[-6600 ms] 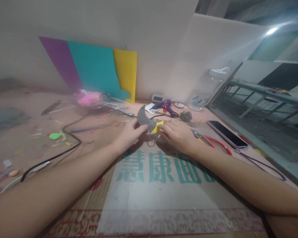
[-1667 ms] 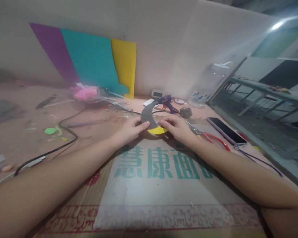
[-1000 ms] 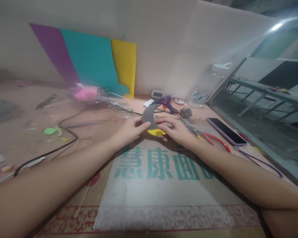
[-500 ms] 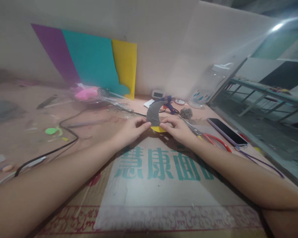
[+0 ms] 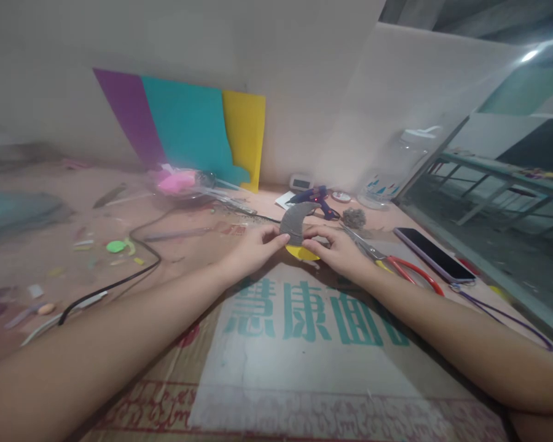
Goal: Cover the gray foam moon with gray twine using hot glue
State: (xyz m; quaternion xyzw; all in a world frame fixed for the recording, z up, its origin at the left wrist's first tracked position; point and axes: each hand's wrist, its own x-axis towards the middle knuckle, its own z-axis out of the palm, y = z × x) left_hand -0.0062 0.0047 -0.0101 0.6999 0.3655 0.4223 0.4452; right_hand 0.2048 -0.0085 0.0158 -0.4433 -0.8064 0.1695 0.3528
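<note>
Between my hands stands a crescent-shaped piece (image 5: pixel 295 222), its upper part covered in grey, wound-looking yarn and its lower end bare yellow (image 5: pixel 304 253). My left hand (image 5: pixel 262 248) pinches it at the left edge with thumb and fingers. On the other side, the thumb and bent fingers of my right hand (image 5: pixel 338 248) close on its right edge, near where grey meets yellow. Just behind it lies a dark blue glue gun (image 5: pixel 313 197) with a small red light. A ball of grey yarn (image 5: pixel 354 217) rests beyond my right hand.
Red-handled scissors (image 5: pixel 408 271) and a phone (image 5: pixel 435 255) lie to the right. A clear bottle (image 5: pixel 387 175) stands behind them. Coloured sheets (image 5: pixel 188 126) lean on the wall. A black cable (image 5: pixel 115 283) and scraps lie left. Printed cardboard (image 5: pixel 299 368) is beneath my arms.
The camera view has turned, so everything sits further right and a little lower. Both hands keep hold of the crescent piece, which leans slightly differently and shows its yellow end more to the right.
</note>
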